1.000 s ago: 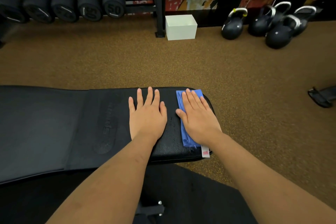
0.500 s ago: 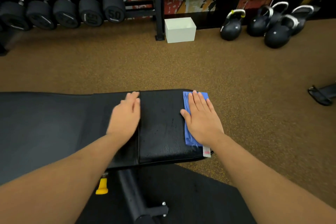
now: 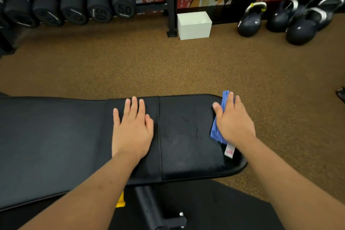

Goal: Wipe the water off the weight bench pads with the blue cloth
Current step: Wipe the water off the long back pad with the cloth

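Right hand (image 3: 233, 123) presses the cloth (image 3: 215, 132) with flat fingers at the pad (image 3: 186, 157) end. Drag it firmly across the droplets (image 3: 197, 133); the flat left hand (image 3: 131, 129) braces.

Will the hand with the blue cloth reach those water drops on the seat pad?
Probably yes. The right hand presses the blue cloth on the seat pad, and the drops lie just beside it with nothing between.

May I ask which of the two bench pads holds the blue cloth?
The short end pad, right of the seam: the right hand presses the cloth onto it, while the left hand rests on the long pad.
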The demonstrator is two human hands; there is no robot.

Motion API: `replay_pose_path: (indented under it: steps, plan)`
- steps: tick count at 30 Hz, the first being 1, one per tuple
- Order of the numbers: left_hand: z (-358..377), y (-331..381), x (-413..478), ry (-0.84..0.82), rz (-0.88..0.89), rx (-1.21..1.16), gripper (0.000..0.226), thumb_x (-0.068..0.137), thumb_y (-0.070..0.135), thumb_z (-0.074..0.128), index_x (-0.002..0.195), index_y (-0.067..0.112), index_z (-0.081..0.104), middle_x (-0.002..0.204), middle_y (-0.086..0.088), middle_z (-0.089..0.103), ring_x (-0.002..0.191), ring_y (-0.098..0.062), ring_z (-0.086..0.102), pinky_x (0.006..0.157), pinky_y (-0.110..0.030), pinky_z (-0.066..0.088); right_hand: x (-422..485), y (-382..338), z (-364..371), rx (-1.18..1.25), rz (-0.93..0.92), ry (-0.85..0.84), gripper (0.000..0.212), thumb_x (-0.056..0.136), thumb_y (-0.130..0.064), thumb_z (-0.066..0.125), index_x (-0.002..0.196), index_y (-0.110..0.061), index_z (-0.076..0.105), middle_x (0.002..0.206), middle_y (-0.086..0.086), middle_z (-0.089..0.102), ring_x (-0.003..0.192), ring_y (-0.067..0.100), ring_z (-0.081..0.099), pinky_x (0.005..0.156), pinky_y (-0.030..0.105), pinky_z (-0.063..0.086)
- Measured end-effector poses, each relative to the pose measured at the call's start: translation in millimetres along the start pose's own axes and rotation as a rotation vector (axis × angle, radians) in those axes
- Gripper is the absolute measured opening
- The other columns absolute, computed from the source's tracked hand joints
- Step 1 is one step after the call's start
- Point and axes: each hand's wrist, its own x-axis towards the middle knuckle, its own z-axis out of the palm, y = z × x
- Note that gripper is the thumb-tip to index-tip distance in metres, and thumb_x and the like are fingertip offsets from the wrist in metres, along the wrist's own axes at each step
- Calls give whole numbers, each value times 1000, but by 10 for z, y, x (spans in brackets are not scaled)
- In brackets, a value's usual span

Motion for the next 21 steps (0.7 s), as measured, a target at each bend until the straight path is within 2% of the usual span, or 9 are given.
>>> replay_pose_path:
  steps: [3,6,9,11,13,15,17,19,21]
  plan:
    - [-6,-9,15,-5,-2,3,61,104,40,8,161,20,3,169,2,-2,154,-14,-11,126,-49,-2,416,-333,19,-91,-18,-9,69,103,-55,17,147,-4,35,144,19,47,131,36,46,110,45,33]
    - [0,-26,26,-16,-9,10,61,103,39,6,161,20,2,169,2,-3,154,-13,-12,125,-49,-2,463,-760,116,-197,-168,-20,65,103,-52,11,132,-10,51,129,14,60,121,32,53,105,43,35]
    - [-10,-23,36,-13,-12,-10,60,104,39,8,161,21,5,169,4,0,154,-12,-10,126,-48,-3,281,-1083,303,-177,-299,12,67,103,-51,11,147,-7,37,147,13,47,138,29,38,118,43,21]
    - [-6,-25,54,-7,-12,-22,59,105,38,10,161,21,8,169,5,2,154,-11,-9,126,-47,-3,32,-1184,377,-138,-359,-4,70,104,-50,12,156,-4,16,162,15,21,151,28,14,124,44,6]
    - [1,-37,60,-9,-16,-24,58,105,37,11,161,21,10,169,5,4,154,-11,-7,126,-46,-3,-358,-1188,404,-112,-453,-44,70,105,-48,12,157,-3,3,166,15,1,154,26,-4,124,43,-2]
    - [11,-53,53,-9,-15,-30,57,106,36,13,161,20,12,169,5,6,155,-10,-5,126,-45,-2,-851,-1091,377,-93,-579,-87,69,105,-47,11,157,-3,-1,166,14,-5,153,25,-8,124,43,-2]
    - [11,-65,48,3,-19,-47,57,106,35,13,161,20,15,168,4,9,155,-11,-3,126,-46,0,-1199,-842,329,-124,-695,-113,67,106,-47,11,157,-5,3,166,12,0,153,24,-4,125,43,3]
    - [12,-50,48,10,-21,-49,56,107,36,12,161,20,15,168,5,9,155,-11,-2,126,-46,1,-1206,-491,252,-176,-735,-111,66,106,-48,10,158,-7,6,166,9,3,154,20,-2,125,43,7]
    - [14,-36,61,10,-16,-46,56,107,36,11,161,20,14,168,5,7,155,-11,-3,126,-47,1,-987,-229,176,-222,-698,-75,67,105,-50,8,158,-8,7,166,8,3,154,18,-2,123,42,10]
